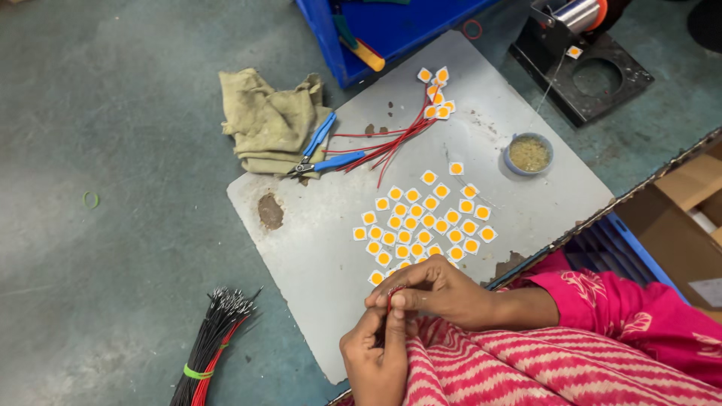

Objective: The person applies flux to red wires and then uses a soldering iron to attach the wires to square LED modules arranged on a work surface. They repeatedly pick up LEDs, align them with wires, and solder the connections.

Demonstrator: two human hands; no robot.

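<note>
My right hand [432, 289] and my left hand [376, 357] meet at the near edge of a grey board [301, 248]. Both pinch a thin red wire [390, 297] between their fingertips. Just beyond the hands lie several small white squares with orange round centres [425, 222], spread in loose rows on the board. Farther back, a few more such squares [436, 94] are joined to red wires [391, 143] fanned across the board.
Blue-handled cutters [320, 154] rest beside a crumpled beige cloth [267, 124]. A small round tin [529, 153] stands at the board's right. A banded bundle of black and red wires [210, 346] lies on the floor left. A blue bin [376, 26] and a black stand [583, 68] are behind.
</note>
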